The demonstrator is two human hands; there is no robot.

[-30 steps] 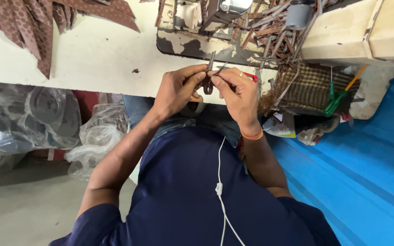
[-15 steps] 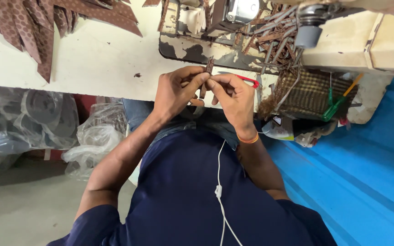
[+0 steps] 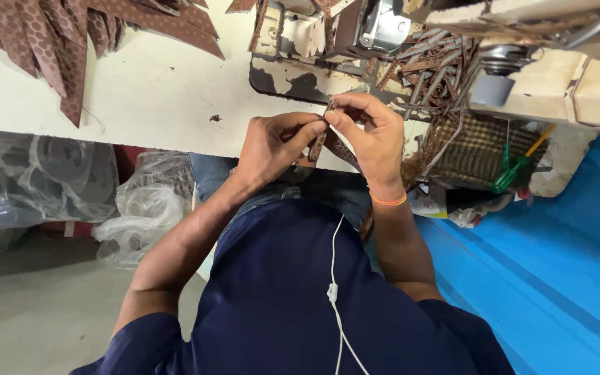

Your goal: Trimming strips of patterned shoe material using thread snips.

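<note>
1. Pinching a narrow brown patterned strap (image 3: 319, 144), the left hand (image 3: 272, 142) has its thumb and fingers closed on it at the edge of the white table (image 3: 147, 90).
2. Closed on the same strap from the other side, the right hand (image 3: 373, 135) meets the left, fingertips touching; an orange band sits on its wrist.
3. The strap is held upright between both hands, its lower end hanging toward the person's lap.
4. Just beyond the hands stands a sewing machine (image 3: 376, 24), with a heap of similar straps (image 3: 432, 66) beside it.
5. Brown patterned cut pieces (image 3: 43, 38) lie well apart at the table's far left.
6. A woven basket (image 3: 470, 149) with a green-handled screwdriver (image 3: 512, 173) hangs near the right hand.
7. A white earphone cord (image 3: 333, 292) runs down the navy shirt.
</note>
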